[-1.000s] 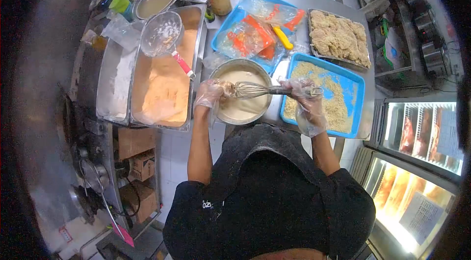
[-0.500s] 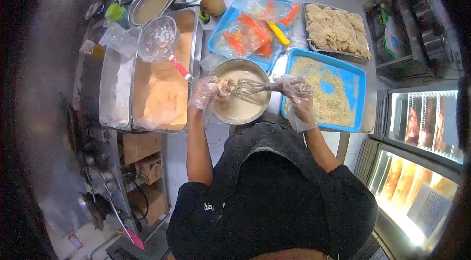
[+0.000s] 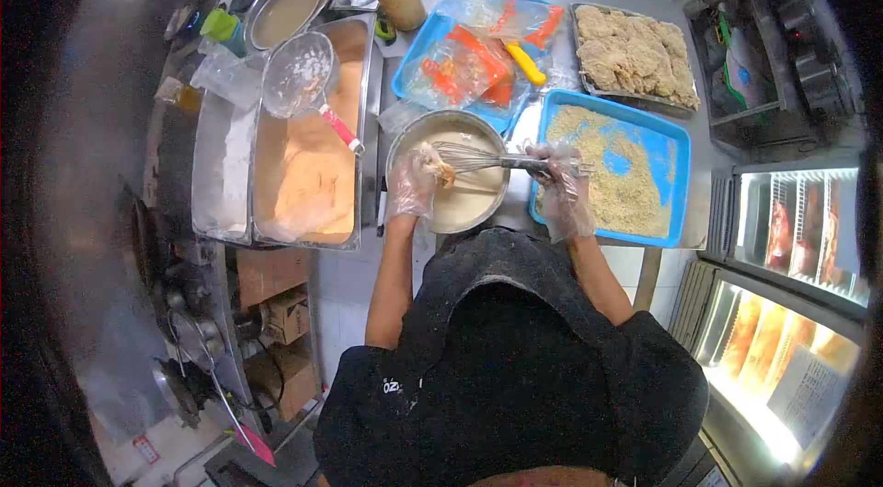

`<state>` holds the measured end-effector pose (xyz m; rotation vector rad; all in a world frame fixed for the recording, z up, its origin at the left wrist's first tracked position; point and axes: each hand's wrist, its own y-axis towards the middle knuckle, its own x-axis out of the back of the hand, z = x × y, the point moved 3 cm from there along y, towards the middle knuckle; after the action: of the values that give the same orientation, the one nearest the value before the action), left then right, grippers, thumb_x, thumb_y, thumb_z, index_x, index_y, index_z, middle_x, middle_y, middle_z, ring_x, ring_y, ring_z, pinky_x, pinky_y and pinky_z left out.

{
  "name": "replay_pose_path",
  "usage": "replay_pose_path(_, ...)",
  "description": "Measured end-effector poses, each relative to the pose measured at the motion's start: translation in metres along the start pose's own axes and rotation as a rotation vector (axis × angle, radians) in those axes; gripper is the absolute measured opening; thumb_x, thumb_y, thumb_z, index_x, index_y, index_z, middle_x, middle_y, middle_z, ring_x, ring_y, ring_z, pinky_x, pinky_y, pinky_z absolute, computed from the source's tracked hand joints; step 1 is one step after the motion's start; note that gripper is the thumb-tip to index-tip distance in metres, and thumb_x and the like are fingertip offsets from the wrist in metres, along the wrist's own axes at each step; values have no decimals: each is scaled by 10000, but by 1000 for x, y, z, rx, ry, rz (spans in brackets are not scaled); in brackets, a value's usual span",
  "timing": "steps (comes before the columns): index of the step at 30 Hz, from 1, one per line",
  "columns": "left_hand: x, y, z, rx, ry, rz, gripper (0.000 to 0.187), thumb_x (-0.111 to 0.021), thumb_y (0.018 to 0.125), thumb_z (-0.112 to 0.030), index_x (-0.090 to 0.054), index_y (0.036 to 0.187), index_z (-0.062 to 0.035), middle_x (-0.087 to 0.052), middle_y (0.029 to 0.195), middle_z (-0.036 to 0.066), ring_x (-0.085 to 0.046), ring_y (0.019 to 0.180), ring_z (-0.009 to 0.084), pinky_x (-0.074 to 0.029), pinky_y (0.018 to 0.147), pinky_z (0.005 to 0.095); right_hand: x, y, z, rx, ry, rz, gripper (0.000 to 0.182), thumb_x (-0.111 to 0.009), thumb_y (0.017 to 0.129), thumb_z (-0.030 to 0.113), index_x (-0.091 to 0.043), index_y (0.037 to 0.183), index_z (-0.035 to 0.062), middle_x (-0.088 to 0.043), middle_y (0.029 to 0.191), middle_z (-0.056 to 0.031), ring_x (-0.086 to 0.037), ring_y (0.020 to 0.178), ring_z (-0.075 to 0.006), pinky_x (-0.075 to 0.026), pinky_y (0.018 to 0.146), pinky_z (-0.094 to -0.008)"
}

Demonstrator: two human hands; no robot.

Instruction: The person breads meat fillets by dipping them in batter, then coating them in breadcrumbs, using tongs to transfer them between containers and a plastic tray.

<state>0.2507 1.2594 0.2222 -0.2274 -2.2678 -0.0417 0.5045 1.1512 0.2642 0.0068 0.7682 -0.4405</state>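
Note:
My right hand, in a clear plastic glove, is closed round the handle of a wire whisk. The whisk lies level over a round metal bowl of pale, creamy batter. At the bowl's left side my left hand, also gloved, has its fingers closed on a batter-smeared piece of food, just beside the whisk's wires. The food's exact kind is hard to make out. Some of the left fingertips are hidden.
To the left, a metal pan of orange flour carries a strainer; white flour lies beside it. At right are a blue tray of crumbs and a tray of breaded pieces. Plastic bags and a yellow-handled tool lie behind.
My left hand has shifted right and turned upright over the bowl's left rim, with the food piece nearer the whisk. The whisk has moved slightly left; my right hand still grips it.

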Motion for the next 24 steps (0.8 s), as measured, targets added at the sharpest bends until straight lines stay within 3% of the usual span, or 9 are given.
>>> replay_pose_path(4, 19, -7, -25, 133, -43, -27, 411, -616, 652, -156, -561, 1024, 9, -606, 891, 218, -590, 810, 378, -469, 726, 422, 7, 7, -3, 11, 6, 36, 239, -602, 805, 100, -455, 994, 92, -548, 973, -94, -552, 1011, -282, -460, 882, -408)
replay_pose_path(7, 21, -3, -22, 51, 1, 9, 321, -636, 672, -164, -596, 948, -4, -625, 748, 129, -605, 671, 300, -479, 618, 390, 2, 5, 5, -30, -5, 87, 238, -605, 805, 98, -485, 1008, 72, -565, 982, -100, -548, 1012, -257, -433, 900, -391)
replay_pose_path(10, 25, -11, -21, 202, -541, 192, 207, -652, 714, -164, -620, 864, -26, -597, 685, 47, -566, 584, 176, -455, 532, 321, -12, -3, 22, -16, -67, 160, 235, -602, 804, 91, -483, 1005, 70, -566, 980, -101, -548, 1011, -255, -430, 902, -384)
replay_pose_path(13, 10, -9, 1, 282, -757, 201, 217, -631, 752, -173, -628, 906, -22, -616, 785, 25, -538, 703, 80, -447, 609, 250, -29, -12, 44, 7, -151, 210, 233, -599, 803, 83, -480, 1003, 68, -567, 979, -102, -549, 1010, -253, -428, 904, -377)
replay_pose_path(16, 11, 0, 11, 262, -582, 200, 192, -674, 737, -152, -617, 881, -38, -586, 742, 8, -538, 634, 96, -428, 516, 245, -41, -17, 61, 27, -205, 235, 230, -596, 803, 76, -478, 1001, 66, -568, 978, -103, -550, 1009, -250, -426, 905, -370)
replay_pose_path(19, 23, 2, 2, 234, -461, 229, 216, -672, 740, -118, -612, 932, -39, -602, 806, 18, -549, 690, 98, -454, 573, 245, -47, -20, 72, 41, -237, 250, 228, -593, 802, 68, -476, 998, 64, -569, 977, -104, -550, 1008, -248, -423, 907, -363)
replay_pose_path(22, 19, 4, 8, 224, -857, 342, 264, -664, 741, -73, -600, 993, -28, -617, 875, 35, -564, 743, 104, -472, 644, 240, -51, -20, 80, 58, -267, 260, 226, -589, 801, 61, -474, 996, 62, -570, 976, -104, -551, 1007, -246, -421, 909, -356)
replay_pose_path(24, 29, -4, -11, 278, -891, 313, 295, -658, 739, -51, -585, 1022, -10, -620, 908, 41, -571, 768, 109, -474, 675, 237, -53, -20, 84, 67, -287, 261, 225, -587, 801, 56, -473, 994, 60, -570, 975, -105, -551, 1006, -245, -420, 910, -351)
